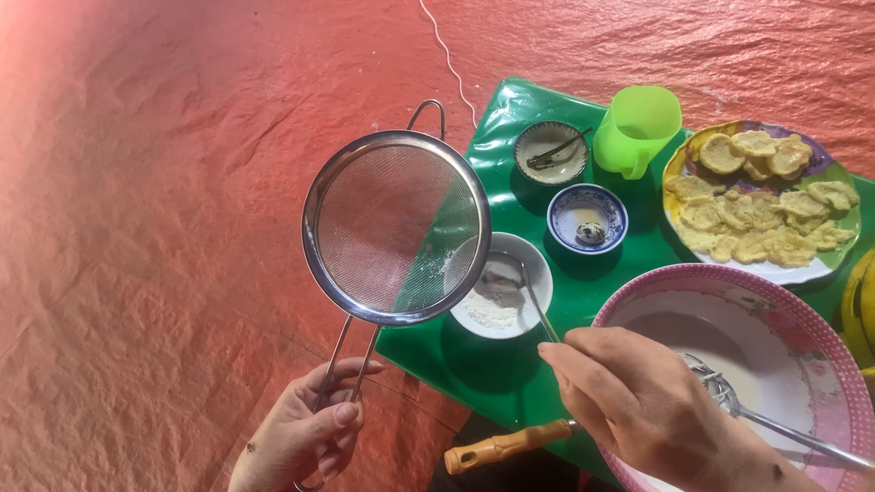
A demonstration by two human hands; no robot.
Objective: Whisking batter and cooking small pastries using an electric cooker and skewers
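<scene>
— Gripping what?
— Left hand (305, 433) fingers are closed on the sieve (396, 228) handle; right hand (638, 405) pinches a spoon (533, 296) in the flour bowl (499, 284).
— Progress?
— Batter sits in the pink bowl (820, 346) — the mesh looks nearly clean, flour remains.

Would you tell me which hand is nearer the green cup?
Right. The right hand is below the green cup, by the pink bowl; the left hand is farther off at lower left, holding the sieve.

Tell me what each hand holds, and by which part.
Left hand grips the sieve by its wire handle. Right hand pinches the spoon by its handle's upper end.
</scene>
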